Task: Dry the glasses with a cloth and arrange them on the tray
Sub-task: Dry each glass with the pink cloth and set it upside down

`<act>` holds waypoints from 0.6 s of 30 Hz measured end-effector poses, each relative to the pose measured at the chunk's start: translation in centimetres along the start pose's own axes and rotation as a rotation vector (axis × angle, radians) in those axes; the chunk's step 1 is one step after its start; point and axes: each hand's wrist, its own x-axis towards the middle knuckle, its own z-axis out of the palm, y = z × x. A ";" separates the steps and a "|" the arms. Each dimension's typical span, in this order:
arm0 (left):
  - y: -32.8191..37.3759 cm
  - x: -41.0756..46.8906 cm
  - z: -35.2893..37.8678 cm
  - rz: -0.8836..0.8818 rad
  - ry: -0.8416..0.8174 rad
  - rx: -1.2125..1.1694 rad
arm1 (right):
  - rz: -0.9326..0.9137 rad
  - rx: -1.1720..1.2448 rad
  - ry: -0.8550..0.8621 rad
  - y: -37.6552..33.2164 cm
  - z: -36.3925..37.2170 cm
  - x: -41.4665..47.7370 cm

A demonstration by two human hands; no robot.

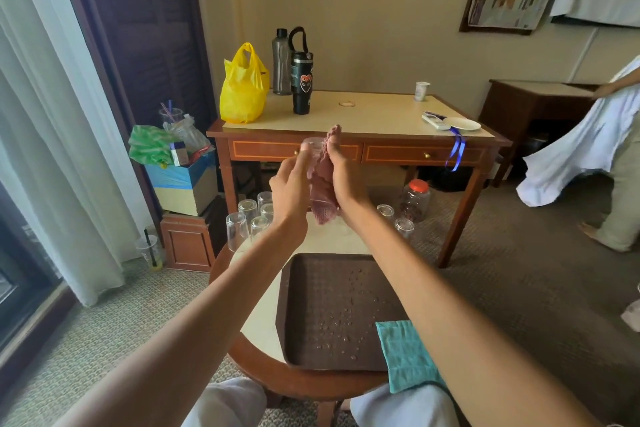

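Observation:
My left hand [290, 189] holds a clear glass [314, 149] raised above the round table. My right hand [346, 180] presses a pink cloth [322, 184] against and around that glass. Below my arms lies a brown tray [329, 308] with water drops on it and no glasses. Several upturned clear glasses [249, 215] stand on the table's far left side, and two more glasses [394, 218] stand at the far right.
A teal cloth [405, 354] lies over the tray's near right corner. Behind the round table [263, 319] stands a wooden desk [356, 135] with a yellow bag, bottles and a plate. A person with white fabric [581, 152] stands at right.

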 end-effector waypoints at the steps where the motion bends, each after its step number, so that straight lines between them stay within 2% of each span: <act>1: 0.0 0.0 0.0 0.017 0.016 0.025 | 0.035 -0.012 0.010 0.3 0.2 0.1; 5: 0.1 0.5 -0.1 0.021 0.030 0.004 | 0.052 -0.064 0.006 1.8 0.7 -0.5; 10: 0.0 1.4 -1.6 -0.160 -0.030 -0.093 | -0.074 -0.195 -0.069 3.7 0.3 -2.9; 15: -0.6 0.4 -1.1 -0.184 0.019 -0.085 | -0.227 -0.297 0.019 4.6 0.1 -2.7; 18: -0.4 -0.3 -0.6 -0.226 0.008 -0.055 | -0.240 -0.256 0.080 3.6 0.4 -1.7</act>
